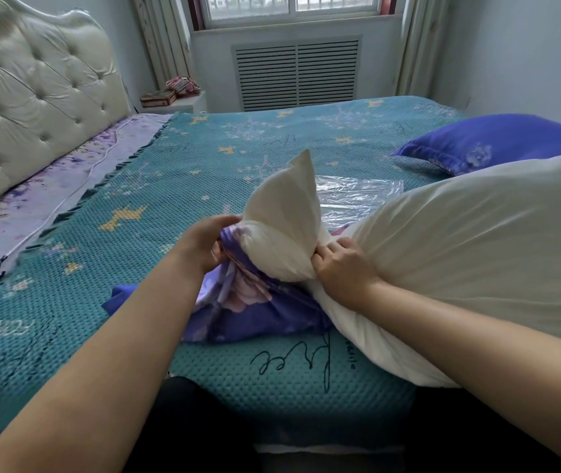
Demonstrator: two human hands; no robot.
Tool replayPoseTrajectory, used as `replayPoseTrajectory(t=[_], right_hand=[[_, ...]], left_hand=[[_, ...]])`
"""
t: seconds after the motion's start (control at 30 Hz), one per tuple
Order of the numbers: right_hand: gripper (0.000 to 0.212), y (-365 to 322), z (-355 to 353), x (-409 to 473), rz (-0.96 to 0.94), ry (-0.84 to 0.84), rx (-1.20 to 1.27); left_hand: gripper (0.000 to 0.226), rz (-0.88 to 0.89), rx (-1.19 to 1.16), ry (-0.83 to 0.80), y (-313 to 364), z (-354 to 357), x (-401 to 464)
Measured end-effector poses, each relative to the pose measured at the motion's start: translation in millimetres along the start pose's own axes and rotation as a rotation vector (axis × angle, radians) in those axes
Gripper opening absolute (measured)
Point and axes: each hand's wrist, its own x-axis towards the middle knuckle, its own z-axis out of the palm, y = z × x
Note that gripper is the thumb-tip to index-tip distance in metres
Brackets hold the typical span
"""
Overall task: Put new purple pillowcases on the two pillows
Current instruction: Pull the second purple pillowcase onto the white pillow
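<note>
A bare white pillow [477,240] lies across the near right of the bed, one end squeezed into a pointed bunch. My right hand [344,268] grips the pillow at the squeezed neck. A purple flowered pillowcase [255,308] lies crumpled on the bed under that end. My left hand [209,245] holds the pillowcase's bunched edge against the pillow's end. A second pillow in a purple pillowcase [490,141] rests at the far right of the bed.
The bed has a teal dotted cover [204,148] and a tufted cream headboard [33,97] at the left. A clear plastic bag [357,192] lies behind the pillow. A nightstand [176,102] with small items stands by the window wall.
</note>
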Motion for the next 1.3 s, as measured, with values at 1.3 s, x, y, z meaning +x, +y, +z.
replayPoseTrajectory(t=[1.3], right_hand=[[0.068, -13.2, -69.5, 1.7, -0.246, -0.455, 0.322]], left_hand=[[0.023, 0.314, 0.998, 0.336, 12.0, -28.5, 28.6]])
